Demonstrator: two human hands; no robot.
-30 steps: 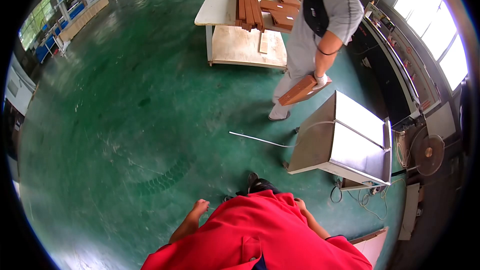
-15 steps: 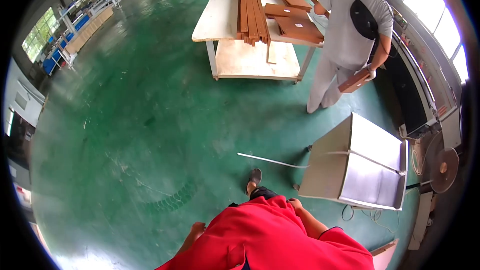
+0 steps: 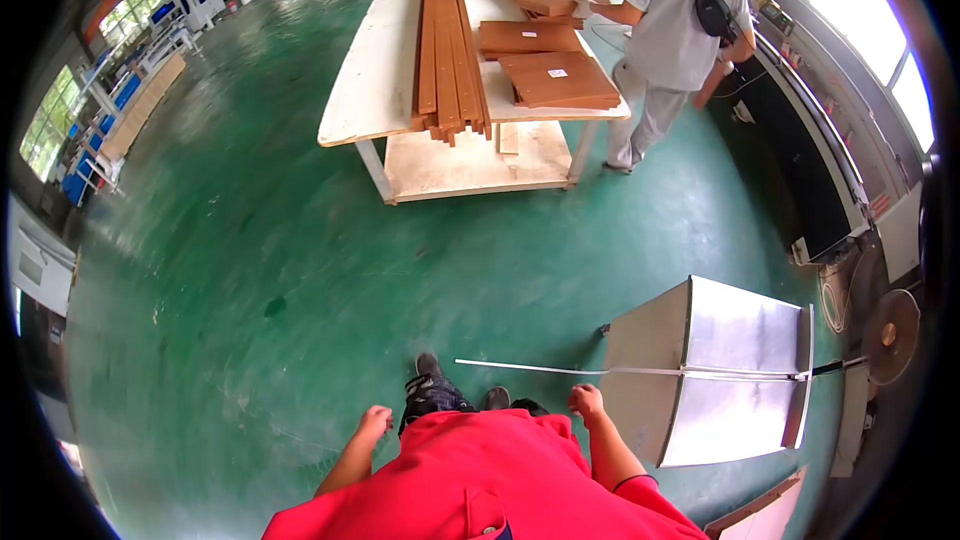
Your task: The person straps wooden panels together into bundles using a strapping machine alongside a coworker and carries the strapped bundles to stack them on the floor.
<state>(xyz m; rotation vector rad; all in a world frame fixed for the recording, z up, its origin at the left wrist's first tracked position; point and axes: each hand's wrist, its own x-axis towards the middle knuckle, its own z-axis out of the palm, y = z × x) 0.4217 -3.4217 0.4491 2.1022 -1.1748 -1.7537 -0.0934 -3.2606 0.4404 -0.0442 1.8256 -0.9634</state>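
My left hand (image 3: 375, 422) hangs at my left side over the green floor, its fingers curled; what it holds, if anything, is too small to tell. On the other side, my right hand (image 3: 586, 401) is also curled, just left of the grey metal cabinet (image 3: 645, 350), without touching it. Ahead stands a worktable (image 3: 365, 70) bearing long brown boards (image 3: 440, 50) and stacked brown panels (image 3: 560, 80). At its right side a person in grey (image 3: 675, 20) has one hand at a panel on the table.
A thin white strip (image 3: 530, 368) sticks out left from the metal cabinet at knee height or lower. Right of it is a round fan (image 3: 890, 333). A pinkish panel (image 3: 765, 510) leans at the lower right. Machines (image 3: 190, 5) line the far left.
The view has moved forward, so the worktable appears nearer. The person in grey has moved further along the table, one arm now stretched over it. Both my hands have swung forward.
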